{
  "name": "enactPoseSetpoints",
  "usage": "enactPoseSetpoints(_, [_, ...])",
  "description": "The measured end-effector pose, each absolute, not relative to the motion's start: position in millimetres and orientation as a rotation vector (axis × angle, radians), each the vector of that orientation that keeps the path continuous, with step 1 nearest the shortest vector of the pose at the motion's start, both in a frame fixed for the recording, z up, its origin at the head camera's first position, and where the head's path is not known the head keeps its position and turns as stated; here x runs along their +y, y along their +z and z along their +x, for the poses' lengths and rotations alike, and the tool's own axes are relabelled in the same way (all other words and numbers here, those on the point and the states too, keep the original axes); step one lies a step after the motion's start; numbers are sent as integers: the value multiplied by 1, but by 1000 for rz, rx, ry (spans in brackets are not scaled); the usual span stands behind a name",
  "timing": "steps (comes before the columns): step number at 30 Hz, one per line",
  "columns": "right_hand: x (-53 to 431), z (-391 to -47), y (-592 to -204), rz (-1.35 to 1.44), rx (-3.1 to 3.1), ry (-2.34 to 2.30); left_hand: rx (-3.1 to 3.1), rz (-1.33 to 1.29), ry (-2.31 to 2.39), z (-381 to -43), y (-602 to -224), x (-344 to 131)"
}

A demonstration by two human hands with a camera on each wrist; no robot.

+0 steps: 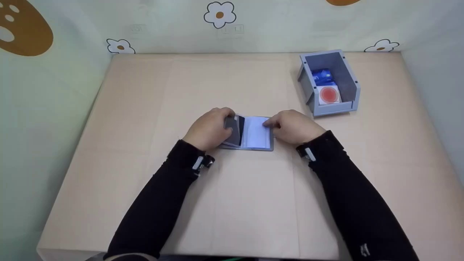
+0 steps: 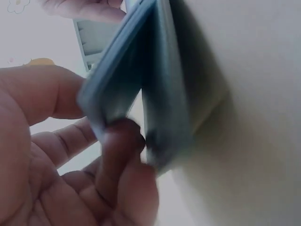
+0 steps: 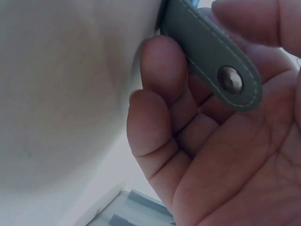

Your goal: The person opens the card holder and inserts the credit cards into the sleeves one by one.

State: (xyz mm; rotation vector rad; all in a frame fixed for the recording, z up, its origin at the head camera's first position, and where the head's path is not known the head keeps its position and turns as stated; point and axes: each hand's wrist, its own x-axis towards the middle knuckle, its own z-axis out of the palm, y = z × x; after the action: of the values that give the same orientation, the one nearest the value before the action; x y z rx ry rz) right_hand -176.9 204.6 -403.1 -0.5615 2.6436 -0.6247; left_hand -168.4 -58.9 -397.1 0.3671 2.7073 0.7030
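A grey-green card holder (image 1: 257, 133) lies spread on the table, clear white sleeves showing on its right side. My left hand (image 1: 207, 129) pinches the raised left-hand leaves between thumb and fingers. In the left wrist view, a grey-blue leaf (image 2: 115, 70) is gripped there, fanned apart from the part behind it. At the opposite edge, my right hand (image 1: 298, 127) holds the card holder, thumb and index finger on its border. The right wrist view has its stitched strap (image 3: 202, 49) with a metal snap lying over the curled fingers.
A grey open-front bin (image 1: 335, 108) stands at the back right of the table (image 1: 217, 203). Inside are a blue packet (image 1: 322, 77) and a white box with a red circle (image 1: 329, 95). Walls with flower prints border the table behind and at both sides.
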Motion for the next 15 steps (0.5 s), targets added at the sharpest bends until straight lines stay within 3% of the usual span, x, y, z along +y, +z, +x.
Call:
enactPoseSetpoints(9, [206, -178, -400, -543, 2677, -683, 2706, 317, 709, -167, -405, -63])
enactPoseSetpoints(15, [224, -177, -375, -482, 2744, -915, 2696, 294, 729, -166, -408, -58])
